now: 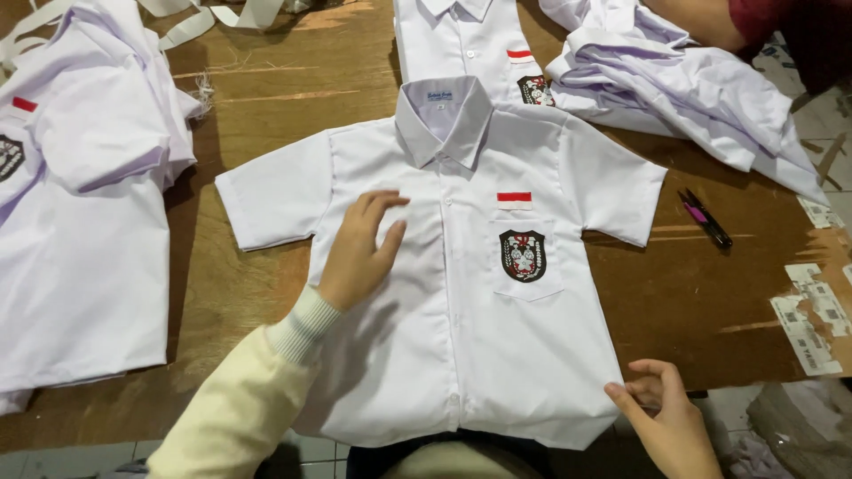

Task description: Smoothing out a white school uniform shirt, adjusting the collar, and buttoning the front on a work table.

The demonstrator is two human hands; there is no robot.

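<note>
At the left a pile of shirts [80, 222] lies on the table [266, 80]. The left hand [359, 253] rests flat and open on the chest of the middle shirt [461, 293], which is spread face up and buttoned. The right hand [670, 426] pinches its lower right hem. I judge the step is smoothing the shirt; the next move needs a firm hold on both sides. Snips [706, 219] lie at the right
</note>
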